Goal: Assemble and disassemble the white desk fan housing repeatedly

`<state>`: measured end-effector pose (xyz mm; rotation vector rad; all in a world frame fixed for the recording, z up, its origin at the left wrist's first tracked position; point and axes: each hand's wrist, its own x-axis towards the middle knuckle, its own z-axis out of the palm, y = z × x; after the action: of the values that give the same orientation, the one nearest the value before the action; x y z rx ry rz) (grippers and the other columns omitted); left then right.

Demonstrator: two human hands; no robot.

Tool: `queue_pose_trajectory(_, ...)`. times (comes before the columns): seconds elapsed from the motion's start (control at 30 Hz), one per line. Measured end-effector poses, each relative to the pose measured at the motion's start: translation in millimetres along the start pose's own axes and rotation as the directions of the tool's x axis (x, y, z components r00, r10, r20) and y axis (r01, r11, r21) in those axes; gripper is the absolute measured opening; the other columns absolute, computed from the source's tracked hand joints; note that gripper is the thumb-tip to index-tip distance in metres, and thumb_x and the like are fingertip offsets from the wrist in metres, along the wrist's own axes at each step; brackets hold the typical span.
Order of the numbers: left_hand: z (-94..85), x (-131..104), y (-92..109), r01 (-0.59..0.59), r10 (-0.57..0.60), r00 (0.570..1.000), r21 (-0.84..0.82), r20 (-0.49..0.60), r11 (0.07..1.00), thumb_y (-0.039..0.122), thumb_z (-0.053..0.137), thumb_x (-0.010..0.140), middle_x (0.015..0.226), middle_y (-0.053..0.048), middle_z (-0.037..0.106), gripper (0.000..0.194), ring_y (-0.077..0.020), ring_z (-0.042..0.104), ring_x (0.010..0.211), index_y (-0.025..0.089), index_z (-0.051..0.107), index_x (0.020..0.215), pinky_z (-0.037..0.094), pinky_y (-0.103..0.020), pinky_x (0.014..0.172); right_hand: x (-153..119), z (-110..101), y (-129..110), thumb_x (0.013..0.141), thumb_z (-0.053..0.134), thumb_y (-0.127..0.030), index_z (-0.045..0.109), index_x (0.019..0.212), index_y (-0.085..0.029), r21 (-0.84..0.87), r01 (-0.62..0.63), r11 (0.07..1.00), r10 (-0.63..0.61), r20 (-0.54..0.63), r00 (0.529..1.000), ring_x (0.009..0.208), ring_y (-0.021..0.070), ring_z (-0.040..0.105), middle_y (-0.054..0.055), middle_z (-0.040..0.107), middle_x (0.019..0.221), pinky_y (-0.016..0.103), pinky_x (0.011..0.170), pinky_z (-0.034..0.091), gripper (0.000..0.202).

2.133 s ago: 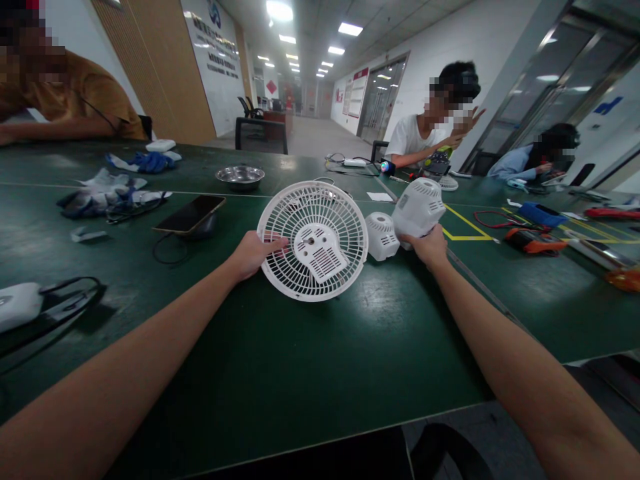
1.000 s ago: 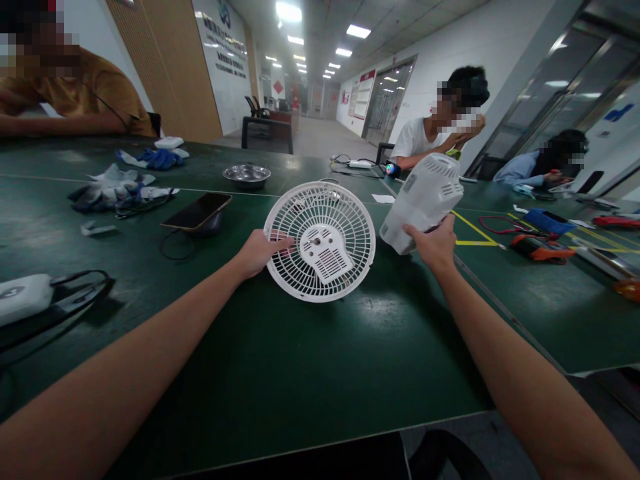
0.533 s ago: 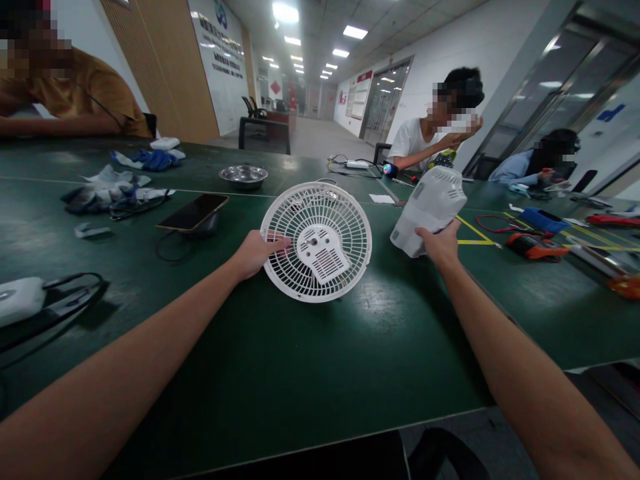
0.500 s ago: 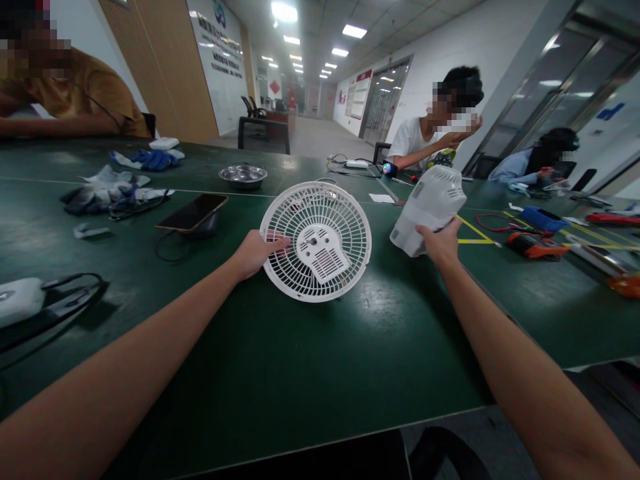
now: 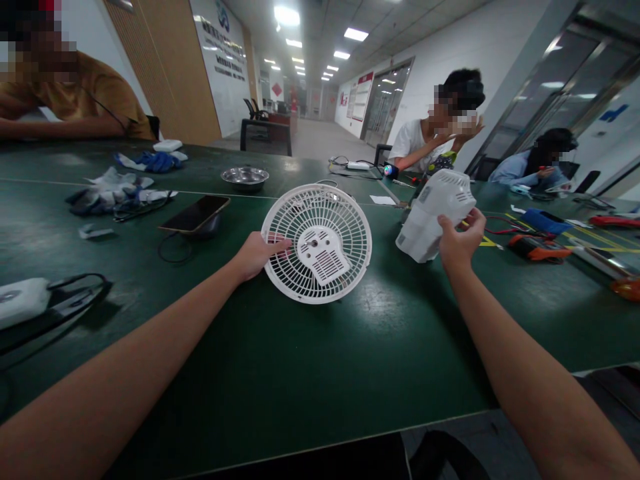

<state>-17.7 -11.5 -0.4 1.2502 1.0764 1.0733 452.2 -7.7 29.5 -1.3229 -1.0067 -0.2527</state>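
A round white fan grille [image 5: 324, 257] with a slotted plate at its centre leans up over the green table [image 5: 310, 373]. My left hand [image 5: 256, 256] grips its left rim, thumb in front and the other fingers behind the bars. To the right, my right hand [image 5: 461, 241] is closed on a white plastic housing [image 5: 429, 217] with vent slots at its top end. The housing is tilted, its lower end close to the tabletop; whether it touches I cannot tell.
Behind the grille stands a metal bowl [image 5: 245, 177]. A phone [image 5: 196, 213], gloves [image 5: 113, 190] and a white device with a cable [image 5: 25, 301] lie left. An orange multimeter [image 5: 539, 248] and a blue item [image 5: 545, 221] lie right. Other people sit around the table.
My right hand has moved slightly right with the housing, and its fingers have shifted on it. My left hand and the grille have stayed nearly in place.
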Motion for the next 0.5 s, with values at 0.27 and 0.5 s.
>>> queue_pose_trajectory(0.27,-0.4,-2,2,0.014,-0.014,1.000,0.019,0.007,1.000,0.022,0.080,0.080,0.082,-0.006,0.075,0.014,-0.0194,0.071,0.074,0.015,0.075,0.090,0.059,-0.039,0.077,-5,-6,-22,0.071,0.076,-0.035,0.047,0.134,-0.018,-0.022,0.189,0.982,-0.189,0.003,0.982,0.117,0.0286,0.061,0.014,0.060,0.130,0.047,0.099,0.049,0.071)
queue_pose_trajectory(0.5,1.6,-3,4,0.005,-0.005,1.000,-0.002,-0.003,1.000,0.018,0.078,0.081,0.084,-0.006,0.076,0.008,-0.0181,0.071,0.074,0.015,0.075,0.087,0.059,-0.038,0.078,-26,-9,-66,0.079,0.071,-0.044,0.036,0.141,-0.019,-0.117,0.266,0.957,-0.260,0.067,0.963,0.122,0.0332,0.057,0.019,0.053,0.139,0.048,0.096,0.050,0.076)
